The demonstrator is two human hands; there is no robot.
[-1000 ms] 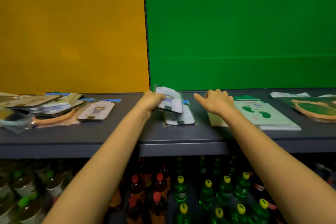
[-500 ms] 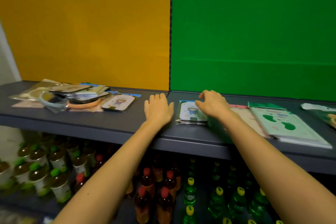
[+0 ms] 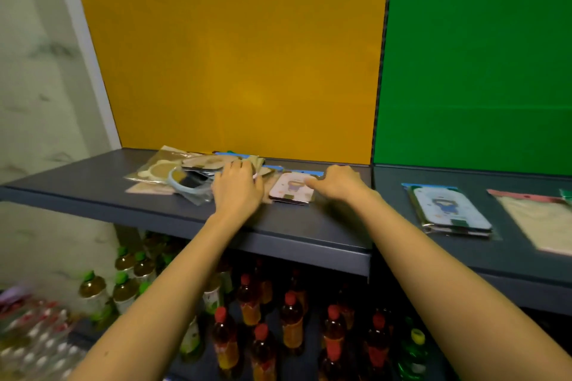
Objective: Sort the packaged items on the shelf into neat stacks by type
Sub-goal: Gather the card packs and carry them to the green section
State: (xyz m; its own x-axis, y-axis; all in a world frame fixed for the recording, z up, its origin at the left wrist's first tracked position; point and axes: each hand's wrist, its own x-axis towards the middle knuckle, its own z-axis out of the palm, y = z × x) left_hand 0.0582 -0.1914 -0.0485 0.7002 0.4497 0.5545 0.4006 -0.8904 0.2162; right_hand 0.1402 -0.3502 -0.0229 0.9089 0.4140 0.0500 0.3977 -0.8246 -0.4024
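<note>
A messy pile of clear-wrapped items (image 3: 182, 175) lies on the dark grey shelf (image 3: 309, 232) in front of the yellow panel. My left hand (image 3: 236, 187) rests palm-down on the pile's right side, fingers apart. Just right of the pile lies a pink card pack (image 3: 289, 192) with a cartoon figure. My right hand (image 3: 337, 184) pinches its upper right corner, thumb on top. A neat stack of blue card packs (image 3: 450, 210) sits further right, in front of the green panel. A flat beige pack (image 3: 538, 219) lies at the right edge.
Yellow (image 3: 235, 56) and green (image 3: 476, 56) back panels rise behind the shelf. Below it stand many bottles: red-capped amber ones (image 3: 291, 318) in the middle, green-capped ones (image 3: 123, 288) to the left. A pale wall (image 3: 37, 71) is at far left.
My view and both hands have moved left, away from the blue stack to the messy pile. My left hand now lies on the pile and my right hand has reached the pink pack.
</note>
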